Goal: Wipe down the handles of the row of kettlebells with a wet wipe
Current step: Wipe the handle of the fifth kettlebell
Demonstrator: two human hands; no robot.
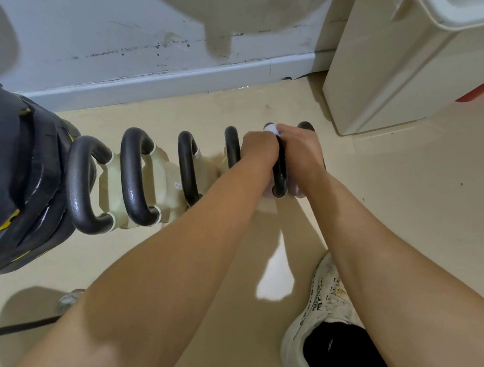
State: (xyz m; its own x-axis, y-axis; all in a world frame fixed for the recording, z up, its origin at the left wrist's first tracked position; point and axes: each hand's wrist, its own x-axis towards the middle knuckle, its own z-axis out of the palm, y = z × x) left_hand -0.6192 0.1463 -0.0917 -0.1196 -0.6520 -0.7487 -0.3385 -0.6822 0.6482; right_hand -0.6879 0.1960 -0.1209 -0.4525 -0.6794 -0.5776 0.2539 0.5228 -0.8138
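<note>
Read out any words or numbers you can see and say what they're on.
"8": on a pale kettlebell body, faint; anything beside it is hidden.
Black print on the white shoe: too broken up to read.
White mark on the black sock: too small to read.

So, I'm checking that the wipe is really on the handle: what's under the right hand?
A white wet wipe peeks out above the right hand, and the black handle emerges below it. Whether the wipe wraps the handle underneath is covered by the hand.
</note>
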